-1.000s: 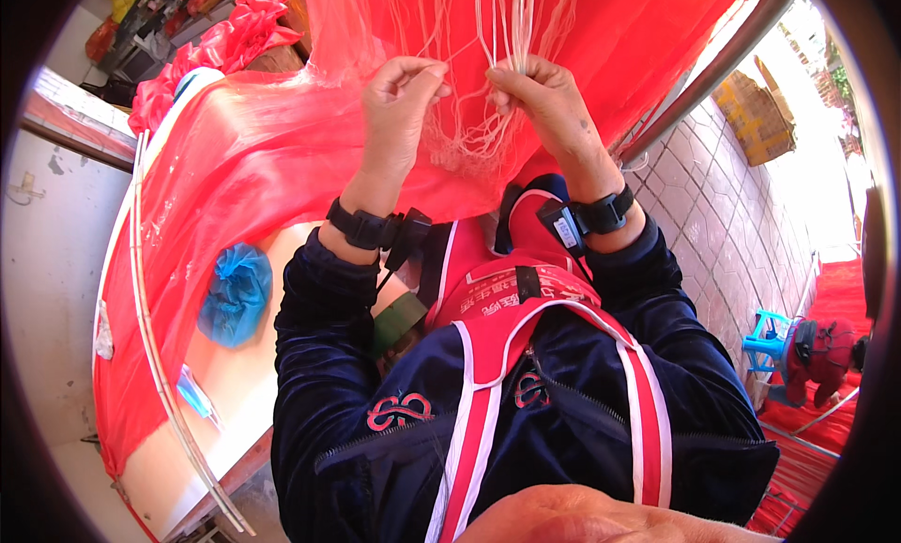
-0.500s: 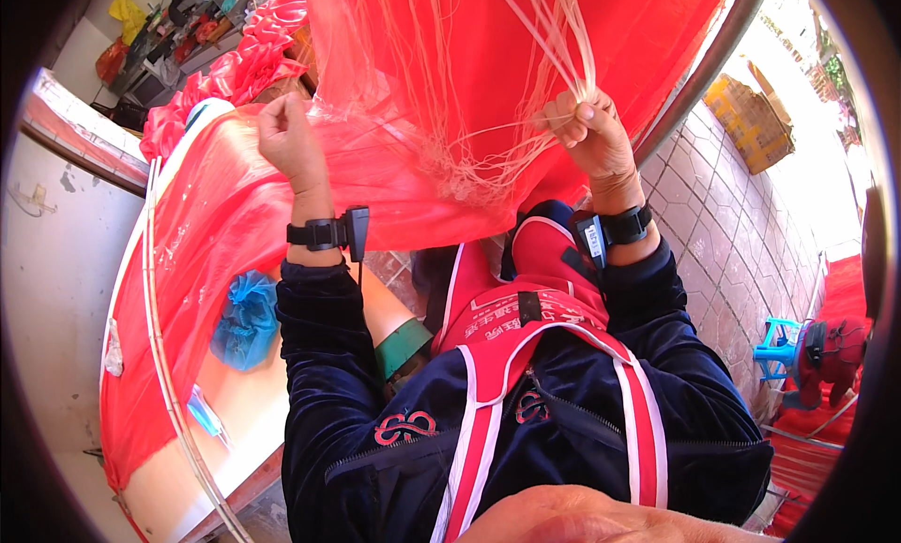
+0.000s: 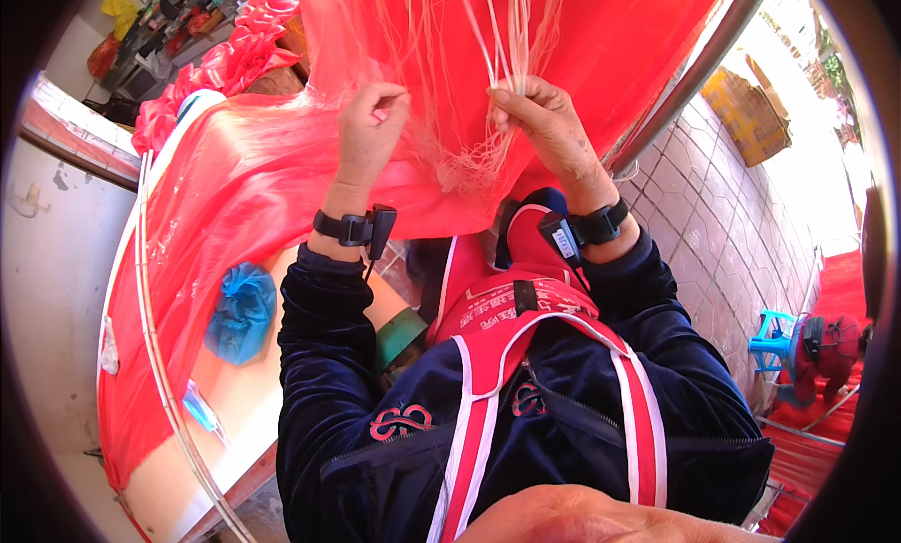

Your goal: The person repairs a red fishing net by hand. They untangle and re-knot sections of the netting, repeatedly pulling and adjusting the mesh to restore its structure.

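Note:
My right hand (image 3: 549,130) is closed around a bundle of pale threads (image 3: 514,45) that run down from the top edge over a red cloth. Below its fingers the loose ends gather in a tangled clump (image 3: 469,168). To the left, my left hand (image 3: 369,130) is raised with thumb and fingertips pinched together; whatever lies between them is too small to make out. Behind both hands spreads the sheer red cloth (image 3: 619,36), which also drapes over the table at the left.
A wooden table (image 3: 249,412) at left bears a blue plastic bag (image 3: 241,313) and long thin poles (image 3: 155,332). A dark curved bar (image 3: 690,74) edges the cloth. A carton (image 3: 748,116) and a blue stool (image 3: 771,341) stand on the paved floor (image 3: 694,186) at right.
My left hand has moved right, toward the threads. My right hand has shifted left and slightly down with the bundle, which now hangs straighter.

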`<action>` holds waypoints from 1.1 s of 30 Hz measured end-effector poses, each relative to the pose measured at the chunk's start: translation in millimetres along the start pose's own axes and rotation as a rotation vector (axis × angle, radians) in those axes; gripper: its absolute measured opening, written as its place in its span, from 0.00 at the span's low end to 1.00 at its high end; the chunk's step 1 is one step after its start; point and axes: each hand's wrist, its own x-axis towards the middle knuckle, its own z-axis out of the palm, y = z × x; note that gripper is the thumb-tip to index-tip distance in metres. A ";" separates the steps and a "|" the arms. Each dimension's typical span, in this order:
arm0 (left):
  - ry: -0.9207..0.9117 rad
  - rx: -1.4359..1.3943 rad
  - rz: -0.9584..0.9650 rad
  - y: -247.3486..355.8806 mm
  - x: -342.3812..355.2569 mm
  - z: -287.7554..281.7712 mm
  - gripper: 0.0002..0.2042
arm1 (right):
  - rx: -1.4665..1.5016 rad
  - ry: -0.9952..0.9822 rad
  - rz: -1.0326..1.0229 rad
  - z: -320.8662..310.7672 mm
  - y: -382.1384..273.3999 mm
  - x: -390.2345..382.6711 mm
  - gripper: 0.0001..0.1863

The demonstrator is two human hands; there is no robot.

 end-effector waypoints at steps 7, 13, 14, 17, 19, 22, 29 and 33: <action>-0.165 0.168 0.149 15.5 -0.7 7.7 0.08 | 0.030 -0.014 -0.007 5.9 3.7 -1.1 0.11; -0.199 -0.386 -0.273 33.7 -2.4 16.3 0.11 | -0.066 -0.064 -0.025 12.4 -0.7 -5.8 0.16; -0.208 -0.474 -0.319 38.8 -1.7 20.5 0.11 | -0.057 -0.064 -0.023 13.5 -1.8 -6.0 0.17; -0.239 -0.629 -0.361 53.2 0.0 31.9 0.12 | -0.054 -0.088 -0.019 16.5 -3.2 -5.6 0.20; -0.250 -0.664 -0.342 60.5 2.7 35.5 0.11 | -0.056 -0.087 -0.032 18.4 -2.9 -5.0 0.20; -0.261 -0.665 -0.319 67.1 6.6 38.2 0.10 | -0.104 -0.076 -0.040 19.2 -3.2 -5.2 0.20; -0.120 -0.762 -0.279 57.8 8.1 39.8 0.06 | -0.123 -0.011 -0.006 15.4 -5.1 -6.8 0.17; -0.056 -0.881 -0.275 46.4 12.7 25.6 0.05 | -0.020 0.081 0.017 16.1 -3.8 -4.7 0.14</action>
